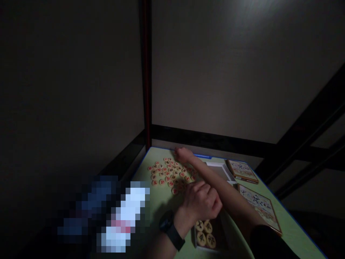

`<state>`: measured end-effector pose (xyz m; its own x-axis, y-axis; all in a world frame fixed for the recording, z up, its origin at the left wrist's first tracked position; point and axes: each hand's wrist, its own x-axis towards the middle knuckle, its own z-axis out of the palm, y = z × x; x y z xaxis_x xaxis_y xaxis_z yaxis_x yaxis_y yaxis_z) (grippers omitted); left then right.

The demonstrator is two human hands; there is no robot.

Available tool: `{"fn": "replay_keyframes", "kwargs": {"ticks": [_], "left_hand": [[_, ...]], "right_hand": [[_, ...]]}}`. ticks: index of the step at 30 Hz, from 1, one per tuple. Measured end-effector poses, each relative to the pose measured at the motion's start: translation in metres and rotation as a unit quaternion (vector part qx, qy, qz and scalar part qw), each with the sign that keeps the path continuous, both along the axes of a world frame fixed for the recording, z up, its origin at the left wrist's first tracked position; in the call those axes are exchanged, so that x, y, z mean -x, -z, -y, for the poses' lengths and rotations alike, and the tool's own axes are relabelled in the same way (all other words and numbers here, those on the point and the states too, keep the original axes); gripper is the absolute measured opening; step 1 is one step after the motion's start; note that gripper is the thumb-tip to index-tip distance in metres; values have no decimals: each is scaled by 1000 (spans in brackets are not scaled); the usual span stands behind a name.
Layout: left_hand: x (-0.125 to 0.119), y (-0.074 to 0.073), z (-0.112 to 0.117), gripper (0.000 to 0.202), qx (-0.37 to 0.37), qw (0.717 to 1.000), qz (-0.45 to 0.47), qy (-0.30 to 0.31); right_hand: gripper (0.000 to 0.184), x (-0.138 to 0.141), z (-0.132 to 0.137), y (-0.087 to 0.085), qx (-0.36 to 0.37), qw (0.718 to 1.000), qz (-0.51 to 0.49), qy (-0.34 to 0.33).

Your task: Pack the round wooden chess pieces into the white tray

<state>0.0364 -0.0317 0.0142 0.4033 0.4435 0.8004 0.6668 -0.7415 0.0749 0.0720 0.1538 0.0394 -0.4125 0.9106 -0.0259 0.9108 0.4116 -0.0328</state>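
Many round xiangqi pieces with red or black characters lie scattered on the pale green table. My left hand, with a black watch on its wrist, is closed above the near end of an open box. Whatever its curled fingers hold is hidden. Inside that box several larger xiangqi pieces sit in rows, partly covered by my hand. My right arm stretches across to the far edge, where my right hand is closed just beyond the scattered pieces. Its grip is too small to make out.
An open white box stands behind my right forearm. Two flat decorated boxes with calligraphy, the nearer one partly behind the arm, lie at the right. A blue strip is at the far edge, by the wall.
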Motion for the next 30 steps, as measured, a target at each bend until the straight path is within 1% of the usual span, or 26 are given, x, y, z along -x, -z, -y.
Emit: {"fn": "replay_keyframes", "kwargs": {"ticks": [4, 8, 12, 17, 20, 22, 24, 26, 27, 28, 30], "left_hand": [[0, -1, 0, 19, 17, 1000, -1, -6], [2, -2, -1, 19, 9, 1000, 19, -9], [2, -3, -1, 18, 18, 1000, 17, -13], [1, -2, -1, 18, 34, 999, 8, -21], [1, -1, -2, 18, 28, 999, 19, -27], [2, -1, -3, 18, 38, 999, 26, -26], [4, -4, -4, 18, 74, 996, 43, -24], [6, -9, -5, 19, 144, 985, 88, -27], [8, -12, -7, 21, 190, 973, 122, -35], [9, -14, -9, 24, 240, 956, 164, -46], [11, -17, -16, 29, 330, 912, 238, -61]], "right_hand": [[38, -1, -4, -2, 5, 1000, 13, -8], [37, 2, -16, -5, -4, 1000, 5, -21], [34, 7, -26, 0, -2, 999, 0, -37], [28, 8, -26, 8, 12, 999, 4, -45], [26, 7, -24, 8, 11, 999, 7, -48], [25, 7, -21, 8, 6, 999, 5, -50], [25, 6, -17, 5, 1, 999, -2, -54], [26, 1, -11, 0, -5, 998, -17, -59], [28, -4, -6, -3, -10, 998, -28, -61], [32, -10, 0, -7, -16, 997, -40, -63], [38, -28, 17, -16, -32, 995, -64, -65]]}}
